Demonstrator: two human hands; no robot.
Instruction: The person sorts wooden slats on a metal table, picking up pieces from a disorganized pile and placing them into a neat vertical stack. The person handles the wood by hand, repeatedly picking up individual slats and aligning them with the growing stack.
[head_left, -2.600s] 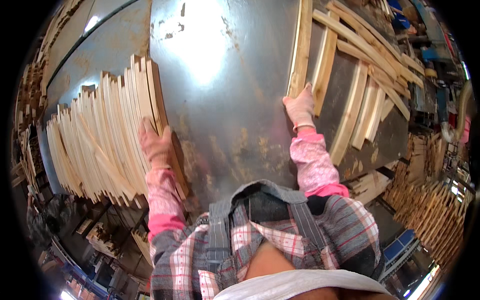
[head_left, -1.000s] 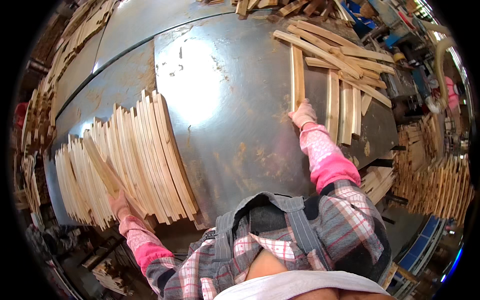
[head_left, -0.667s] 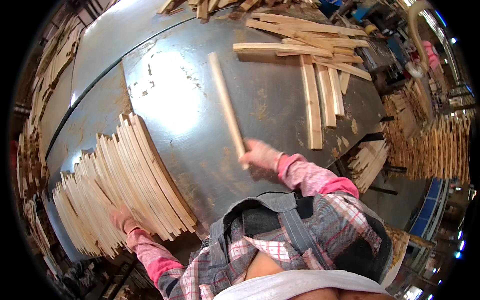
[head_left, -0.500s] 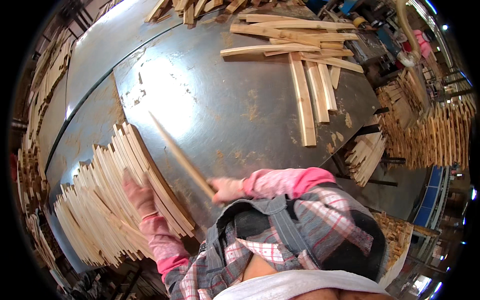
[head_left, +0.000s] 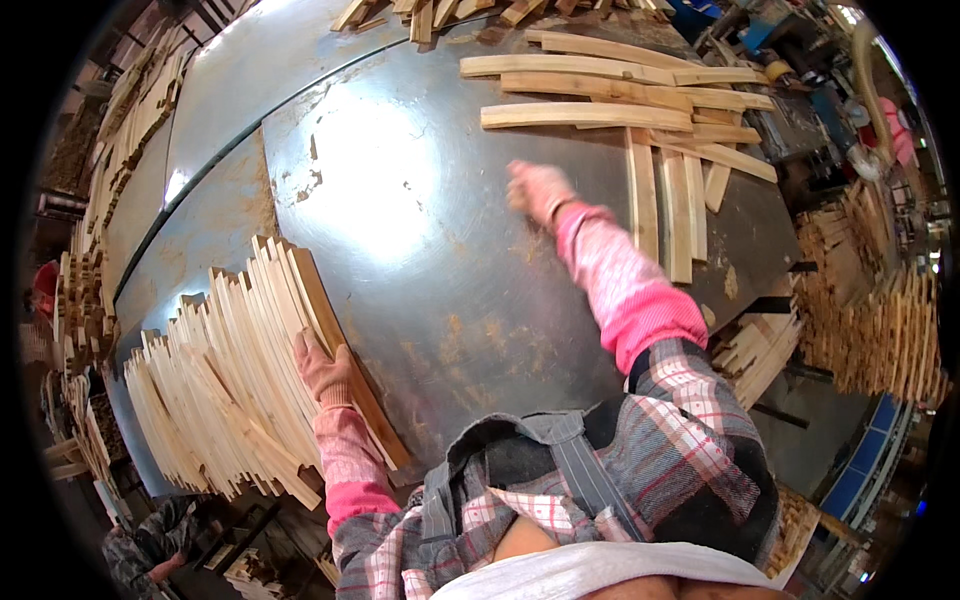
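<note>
My left hand (head_left: 323, 372), in a pinkish knit glove, lies with fingers stretched out on the right end of a row of wooden strips (head_left: 235, 360). The strips stand side by side, with uneven ends. Along the row's right edge runs a strip with a darker brown side (head_left: 345, 355), close to my left thumb. My right hand (head_left: 540, 192), also gloved, is out over the bare metal table (head_left: 450, 290), to the left of a loose pile of strips (head_left: 590, 115). Its fingers look bent but are smeared by motion, and no strip shows in it.
More wood pieces (head_left: 440, 15) lie at the table's far edge. Stacked strips (head_left: 870, 310) stand off to the right. A seam (head_left: 200, 190) crosses the tabletop at left. Another person (head_left: 160, 540) is partly visible at the lower left.
The strip that my right hand held is out of it, and that hand has swung away from my body toward the loose pile. My left hand remains on the row. The view has shifted slightly.
</note>
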